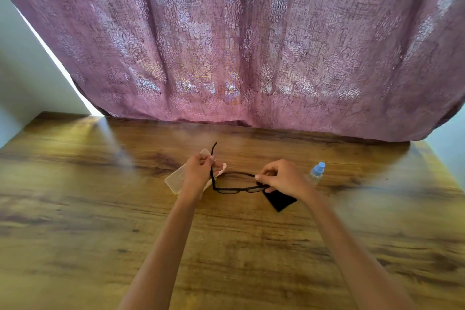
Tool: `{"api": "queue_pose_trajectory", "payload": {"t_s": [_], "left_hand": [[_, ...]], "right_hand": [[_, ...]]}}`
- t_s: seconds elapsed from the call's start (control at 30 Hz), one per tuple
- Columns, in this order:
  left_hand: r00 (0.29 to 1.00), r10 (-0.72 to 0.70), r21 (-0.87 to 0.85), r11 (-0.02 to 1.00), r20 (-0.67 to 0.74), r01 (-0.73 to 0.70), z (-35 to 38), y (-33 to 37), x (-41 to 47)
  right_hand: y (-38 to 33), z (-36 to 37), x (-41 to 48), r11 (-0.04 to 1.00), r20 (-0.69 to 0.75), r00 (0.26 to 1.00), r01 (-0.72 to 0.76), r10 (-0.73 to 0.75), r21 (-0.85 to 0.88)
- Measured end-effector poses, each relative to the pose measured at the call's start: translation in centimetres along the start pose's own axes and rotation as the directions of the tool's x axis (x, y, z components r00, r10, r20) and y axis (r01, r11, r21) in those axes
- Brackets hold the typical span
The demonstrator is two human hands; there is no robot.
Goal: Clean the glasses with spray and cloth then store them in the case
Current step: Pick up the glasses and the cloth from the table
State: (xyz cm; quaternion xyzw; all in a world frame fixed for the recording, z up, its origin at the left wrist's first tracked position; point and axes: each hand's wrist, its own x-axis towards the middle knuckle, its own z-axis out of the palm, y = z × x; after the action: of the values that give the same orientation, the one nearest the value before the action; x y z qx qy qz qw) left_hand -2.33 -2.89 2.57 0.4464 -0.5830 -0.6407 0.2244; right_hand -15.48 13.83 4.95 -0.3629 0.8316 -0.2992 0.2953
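Black-framed glasses point(237, 189) are held above the wooden table point(100, 221), lenses toward me. My left hand point(197, 175) pinches the left temple arm, which sticks up and away. My right hand point(283, 178) pinches the right temple arm, which is folded across behind the lenses. A translucent glasses case point(176, 180) lies open on the table behind my left hand, partly hidden by it. A black cloth point(280, 201) lies flat under my right hand. A small clear spray bottle point(316, 173) with a blue cap stands just right of my right hand.
A mauve patterned curtain point(239, 45) hangs along the table's far edge. A pale wall point(22, 78) shows at the left, with a bright gap of light beside the curtain.
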Motion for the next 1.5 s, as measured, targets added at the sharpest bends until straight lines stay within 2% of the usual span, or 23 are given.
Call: {"api": "queue_pose_trajectory", "payload": {"t_s": [0.23,0.37,0.47,0.57,0.63,0.7,0.77,0.93,1.0,1.13,1.23,1.4,1.47,1.5], "left_hand": [[0.999,-0.051,-0.135,0.990,-0.017,0.048,0.0,0.0,-0.3],[0.998,-0.065,-0.126,0.990,-0.021,0.061,0.0,-0.2,-0.2],[1.000,-0.029,-0.017,0.999,-0.012,0.029,-0.4,-0.7,-0.2],[0.983,0.178,0.224,0.958,0.036,-0.181,-1.1,-0.9,-0.8],[0.907,0.398,0.312,0.852,0.139,-0.421,-1.8,-1.1,-1.3],[0.763,0.595,0.407,0.650,0.253,-0.642,-2.4,-1.5,-1.5],[0.638,0.694,0.468,0.465,0.335,-0.752,-2.9,-1.6,-1.5],[0.377,0.789,0.525,0.082,0.485,-0.847,-3.2,0.1,-2.1],[0.306,0.805,0.526,-0.009,0.508,-0.850,-3.0,0.9,-2.5],[0.215,0.822,0.544,-0.132,0.528,-0.829,-2.5,2.1,-3.2],[0.215,0.852,0.561,-0.108,0.478,-0.821,-1.6,2.9,-3.2],[0.299,0.864,0.582,0.008,0.406,-0.813,0.0,4.0,-3.1],[0.359,0.866,0.580,0.103,0.347,-0.808,0.7,4.3,-3.1],[0.390,0.864,0.576,0.151,0.317,-0.803,1.0,4.5,-3.1]], "right_hand": [[-0.4,0.6,-0.1,0.992,-0.208,0.976,-0.033,0.058,0.124],[-0.6,0.7,-0.2,0.978,-0.343,0.931,-0.060,0.128,0.201],[-0.9,0.4,-0.3,0.971,-0.409,0.898,-0.068,0.160,0.230],[-1.2,-0.1,-0.3,0.966,-0.438,0.881,-0.070,0.177,0.248],[-1.4,-0.5,-0.2,0.965,-0.446,0.875,-0.077,0.187,0.252],[-1.6,-1.0,0.0,0.966,-0.439,0.879,-0.083,0.188,0.246],[-2.0,-1.6,0.1,0.962,-0.415,0.890,-0.079,0.187,0.262],[-2.6,-2.9,0.4,0.930,-0.380,0.894,-0.095,0.236,0.355],[-2.6,-3.5,0.4,0.915,-0.369,0.892,-0.105,0.260,0.389],[-2.5,-4.6,0.5,0.880,-0.374,0.886,-0.075,0.275,0.469],[-2.3,-5.1,0.5,0.841,-0.383,0.878,-0.039,0.287,0.540],[-1.4,-5.4,-0.2,0.803,-0.473,0.842,0.086,0.258,0.590],[-0.6,-5.2,-0.4,0.836,-0.612,0.758,0.171,0.227,0.522],[0.1,-5.1,-0.6,0.872,-0.704,0.683,0.209,0.194,0.443]]}}
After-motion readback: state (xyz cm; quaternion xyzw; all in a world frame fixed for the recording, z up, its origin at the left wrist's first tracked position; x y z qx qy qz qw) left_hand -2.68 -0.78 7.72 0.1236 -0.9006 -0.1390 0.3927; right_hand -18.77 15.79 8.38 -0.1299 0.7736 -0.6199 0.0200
